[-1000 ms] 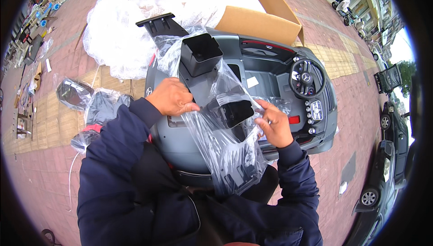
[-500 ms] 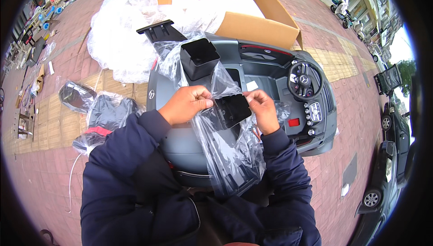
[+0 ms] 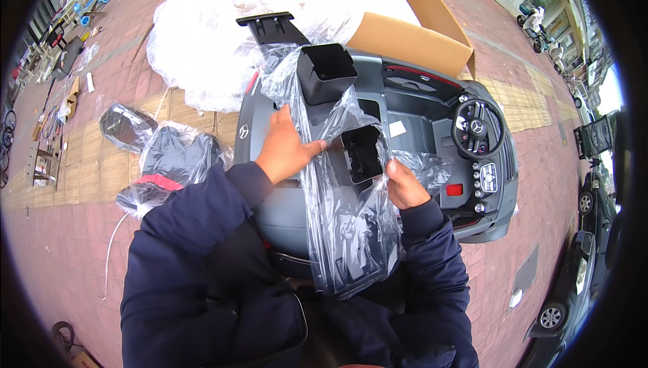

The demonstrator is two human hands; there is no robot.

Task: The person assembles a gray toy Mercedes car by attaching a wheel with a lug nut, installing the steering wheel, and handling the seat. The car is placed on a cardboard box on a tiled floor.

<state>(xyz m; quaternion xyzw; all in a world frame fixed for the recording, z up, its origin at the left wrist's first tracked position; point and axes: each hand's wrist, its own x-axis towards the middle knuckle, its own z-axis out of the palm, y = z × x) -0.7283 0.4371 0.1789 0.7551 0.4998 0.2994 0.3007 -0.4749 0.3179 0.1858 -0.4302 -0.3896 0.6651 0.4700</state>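
Note:
A long black plastic part (image 3: pixel 368 159) with two open box-shaped ends lies across a grey ride-on toy car (image 3: pixel 270 207). Clear plastic film (image 3: pixel 337 233) wraps its lower length, and the upper box (image 3: pixel 327 74) stands out of the film. My left hand (image 3: pixel 285 147) is spread at the part's left side, its thumb against the film. At the right edge of the lower box, my right hand (image 3: pixel 407 186) has its thumb up and the other fingers curled round the wrapped side, partly hidden.
Behind the car stands an open cardboard box (image 3: pixel 405 37) beside a heap of white plastic wrapping (image 3: pixel 202 44). Bagged black parts (image 3: pixel 179 155) lie on the paving at left. The car's steering wheel (image 3: pixel 477 127) is at right. Parked cars (image 3: pixel 574 267) line the far right.
Both hands have let go of the film edge at the lower box's opening. The left has spread its fingers, and the right has slid down the side. The lower box now gapes wider.

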